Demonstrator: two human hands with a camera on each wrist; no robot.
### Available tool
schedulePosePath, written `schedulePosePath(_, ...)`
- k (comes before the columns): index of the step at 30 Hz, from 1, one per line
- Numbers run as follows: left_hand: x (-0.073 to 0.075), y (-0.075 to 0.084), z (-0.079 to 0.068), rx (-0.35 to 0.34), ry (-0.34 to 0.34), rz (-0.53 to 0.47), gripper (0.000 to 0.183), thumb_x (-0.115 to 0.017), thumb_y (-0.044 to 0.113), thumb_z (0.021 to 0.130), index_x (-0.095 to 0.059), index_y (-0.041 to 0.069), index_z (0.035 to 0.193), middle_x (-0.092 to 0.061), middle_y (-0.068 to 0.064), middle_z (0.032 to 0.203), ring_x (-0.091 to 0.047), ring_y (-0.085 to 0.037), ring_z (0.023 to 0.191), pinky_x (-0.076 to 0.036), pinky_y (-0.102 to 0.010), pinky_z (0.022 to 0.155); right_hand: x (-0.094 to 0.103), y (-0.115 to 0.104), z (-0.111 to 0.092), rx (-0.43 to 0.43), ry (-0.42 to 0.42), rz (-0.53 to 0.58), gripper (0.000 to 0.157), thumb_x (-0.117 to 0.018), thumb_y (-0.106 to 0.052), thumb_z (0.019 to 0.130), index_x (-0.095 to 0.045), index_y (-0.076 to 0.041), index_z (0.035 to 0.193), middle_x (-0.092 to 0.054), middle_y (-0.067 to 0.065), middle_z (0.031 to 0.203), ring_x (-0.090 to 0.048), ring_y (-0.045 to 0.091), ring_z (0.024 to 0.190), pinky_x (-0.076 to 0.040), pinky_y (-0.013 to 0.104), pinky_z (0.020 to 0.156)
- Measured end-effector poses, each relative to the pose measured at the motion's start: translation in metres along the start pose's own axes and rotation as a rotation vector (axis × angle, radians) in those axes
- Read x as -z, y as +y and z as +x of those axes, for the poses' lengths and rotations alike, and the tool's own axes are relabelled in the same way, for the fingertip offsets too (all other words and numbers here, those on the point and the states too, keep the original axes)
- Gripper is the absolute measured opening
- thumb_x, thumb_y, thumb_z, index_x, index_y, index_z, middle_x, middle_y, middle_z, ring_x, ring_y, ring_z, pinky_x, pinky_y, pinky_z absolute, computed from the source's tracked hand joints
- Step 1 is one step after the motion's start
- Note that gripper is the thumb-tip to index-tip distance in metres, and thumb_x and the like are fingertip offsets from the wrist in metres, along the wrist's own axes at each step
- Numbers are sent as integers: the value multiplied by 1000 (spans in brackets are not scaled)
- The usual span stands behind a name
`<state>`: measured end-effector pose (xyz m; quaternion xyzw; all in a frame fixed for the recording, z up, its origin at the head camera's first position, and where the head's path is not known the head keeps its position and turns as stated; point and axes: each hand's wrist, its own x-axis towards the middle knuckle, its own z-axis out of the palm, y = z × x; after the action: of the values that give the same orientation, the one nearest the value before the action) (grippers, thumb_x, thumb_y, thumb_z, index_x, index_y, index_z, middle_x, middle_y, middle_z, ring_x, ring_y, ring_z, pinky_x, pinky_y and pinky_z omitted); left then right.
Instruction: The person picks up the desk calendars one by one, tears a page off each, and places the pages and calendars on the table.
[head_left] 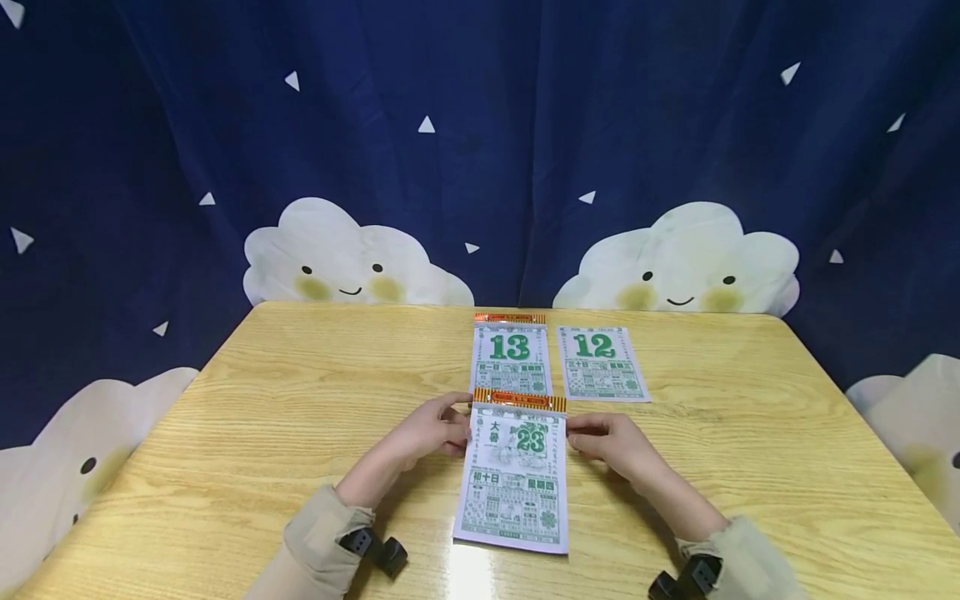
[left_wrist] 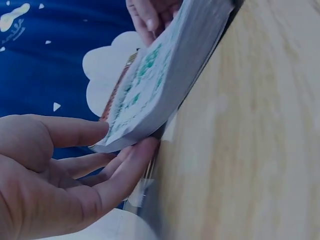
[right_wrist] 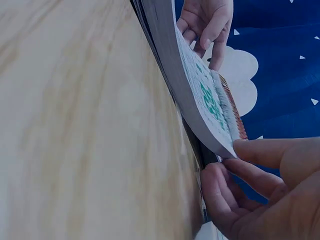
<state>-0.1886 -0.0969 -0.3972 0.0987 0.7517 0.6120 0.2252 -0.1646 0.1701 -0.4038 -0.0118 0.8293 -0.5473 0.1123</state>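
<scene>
A thick tear-off calendar [head_left: 513, 492] showing a green 23 has an orange-striped strip along its top. My left hand [head_left: 431, 429] pinches its left edge near the top, and my right hand [head_left: 613, 446] does the same on the right edge. In the left wrist view, the left thumb [left_wrist: 75, 131] lies on the upper side of the page block, with the other fingers curled below. From the right wrist view, the calendar's top end [right_wrist: 227, 135] is raised off the table between both hands.
Behind the held calendar lies another tear-off calendar [head_left: 512, 354] showing 13, its lower edge overlapped in the head view. To its right lies a single sheet [head_left: 602, 364] showing 12. The wooden table [head_left: 337, 358] ends at a dark blue curtain [head_left: 480, 167] with clouds.
</scene>
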Motion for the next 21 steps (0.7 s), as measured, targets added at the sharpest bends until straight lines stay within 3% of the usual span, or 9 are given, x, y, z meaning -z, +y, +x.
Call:
schedulePosePath(6,0,-1,0,-26,8,-51,63,-51,-3,75,-25,5,132,-46,-20,95,-57,-22,71,-50,-36,66,-3,2,3,19,0,158,41,-62,-8,74,-52,7,110,-59,14,98,-58,15,81,-49,27,71)
schedulePosePath(15,4,-1,-1,-62,-18,-91,73,-49,-3,79,-13,23,137,-48,-19,94,-56,-21,75,-49,-37,68,-3,16,12,60,-14,303,61,-70,-20,67,-46,-10,122,-50,13,107,-56,19,91,-48,28,73)
schedulePosePath(21,6,-1,2,-109,-8,-146,73,-46,-4,81,-13,32,135,-51,-17,91,-56,-22,73,-49,-39,67,-3,2,6,130,-83,356,64,-64,-7,73,-35,-13,130,-44,18,111,-55,20,95,-48,33,74)
